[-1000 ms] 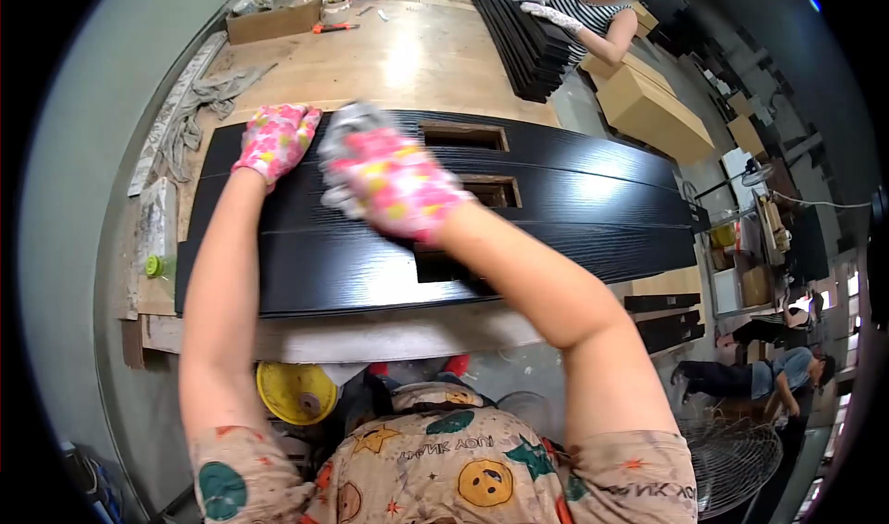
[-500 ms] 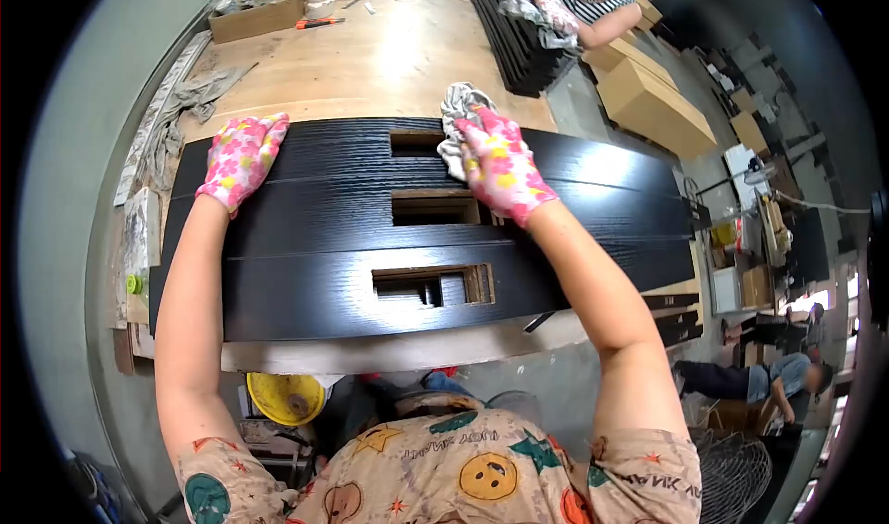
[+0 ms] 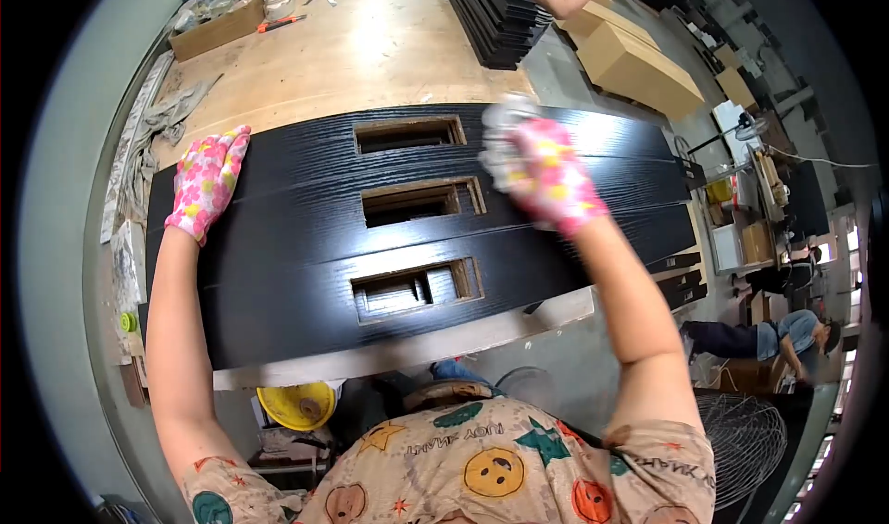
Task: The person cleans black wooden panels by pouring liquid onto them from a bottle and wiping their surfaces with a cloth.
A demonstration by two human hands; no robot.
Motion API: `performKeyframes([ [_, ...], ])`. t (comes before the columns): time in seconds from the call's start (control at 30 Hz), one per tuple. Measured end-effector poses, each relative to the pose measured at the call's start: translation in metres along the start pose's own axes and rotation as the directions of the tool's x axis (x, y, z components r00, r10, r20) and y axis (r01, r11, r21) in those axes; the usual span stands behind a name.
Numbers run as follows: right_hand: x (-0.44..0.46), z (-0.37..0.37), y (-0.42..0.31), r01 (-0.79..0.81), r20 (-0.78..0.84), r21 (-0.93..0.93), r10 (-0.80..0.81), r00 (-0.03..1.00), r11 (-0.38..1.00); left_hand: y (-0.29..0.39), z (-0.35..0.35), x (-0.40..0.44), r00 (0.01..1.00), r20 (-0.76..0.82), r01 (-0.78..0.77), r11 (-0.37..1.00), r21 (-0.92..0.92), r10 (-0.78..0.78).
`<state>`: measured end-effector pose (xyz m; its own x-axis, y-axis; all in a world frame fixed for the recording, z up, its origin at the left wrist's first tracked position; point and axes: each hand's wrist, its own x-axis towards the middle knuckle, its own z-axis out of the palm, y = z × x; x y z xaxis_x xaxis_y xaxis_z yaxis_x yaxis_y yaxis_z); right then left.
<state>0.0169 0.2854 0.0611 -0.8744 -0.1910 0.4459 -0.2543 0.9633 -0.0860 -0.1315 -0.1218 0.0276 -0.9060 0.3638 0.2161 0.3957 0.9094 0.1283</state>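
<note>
A worker in floral gloves is working at three black wood-grain boards [image 3: 287, 205], which are lying side by side across a wooden workbench [image 3: 398, 70]. The right hand [image 3: 551, 174], blurring, is clutching a crumpled grey rag [image 3: 505, 140] to the right of the rectangular cutouts [image 3: 468, 279]; whether the cloth is pressing on the surface, the view is not telling. The left hand [image 3: 208, 180] is resting on the boards' left end, fingers lying together and apparently pinching nothing. Rough-looking cutout rims could be snagging the rag on any pass across them, leaving threads or a chipped edge. Grit in the folds could be scratching the glossy finish, and with only one palm steadying them, hard sideways pressure could be skidding the boards apart.
</note>
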Motion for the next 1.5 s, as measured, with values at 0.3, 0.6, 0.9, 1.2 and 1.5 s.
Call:
performKeyframes([
  [0.3, 0.023, 0.022, -0.04, -0.046, -0.138, -0.157, 0.025, 0.99, 0.987, 0.002, 0.001, -0.005, 0.999, 0.008, 0.038, 0.999, 0.002, -0.038],
  [0.6, 0.013, -0.001, 0.011, -0.255, 0.071, -0.379, 0.303, 0.95, 0.889, 0.007, -0.004, -0.005, 1.0, -0.012, 0.01, 1.0, 0.029, -0.01],
  [0.9, -0.014, -0.014, 0.054, -0.486, 0.04, -0.325, 0.526, 0.85, 0.811, 0.0, -0.002, 0.002, 1.0, 0.0, -0.004, 1.0, 0.003, 0.004],
  [1.2, -0.022, 0.008, -0.098, -0.121, 0.054, -0.005, 0.121, 0.991, 0.993, 0.007, -0.005, -0.002, 1.0, -0.006, 0.027, 1.0, -0.013, -0.028],
  [1.5, -0.131, -0.059, 0.048, -0.745, -0.101, -0.291, 0.755, 0.648, 0.6, -0.001, 0.001, 0.004, 1.0, 0.025, -0.003, 1.0, 0.018, 0.003],
])
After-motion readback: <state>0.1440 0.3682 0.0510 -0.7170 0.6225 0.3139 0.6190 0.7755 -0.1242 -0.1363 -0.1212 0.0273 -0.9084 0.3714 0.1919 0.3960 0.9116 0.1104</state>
